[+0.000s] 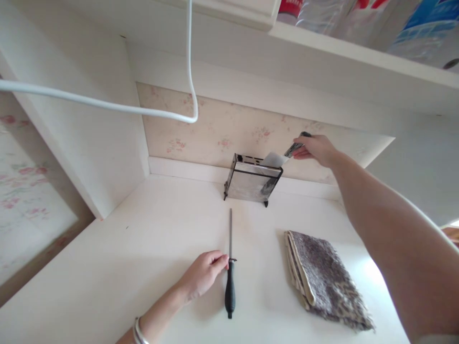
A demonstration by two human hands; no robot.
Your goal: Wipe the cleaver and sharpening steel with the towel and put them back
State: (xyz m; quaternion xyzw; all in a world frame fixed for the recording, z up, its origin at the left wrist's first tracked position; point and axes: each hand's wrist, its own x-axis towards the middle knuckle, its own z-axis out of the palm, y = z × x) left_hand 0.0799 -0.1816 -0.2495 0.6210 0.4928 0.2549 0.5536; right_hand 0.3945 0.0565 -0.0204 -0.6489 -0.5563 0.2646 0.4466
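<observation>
My right hand (313,149) grips the dark handle of a kitchen knife (274,160) with a broad pale blade. That blade is tilted, its lower part hidden in a slot at the right end of the shiny metal knife holder (251,184), which stands against the back wall. Lower down, a honing steel (230,286) with a black handle lies on the white surface, its thin rod pointing toward the holder. My left hand (206,274) is closed, thumb and fingers pinching the steel near its guard.
A folded grey-brown towel (328,279) lies on the white countertop (172,224) at the right. A white cable (158,113) hangs across the upper left. Above is a shelf (358,59) with bottles; a white side panel (96,110) bounds the left.
</observation>
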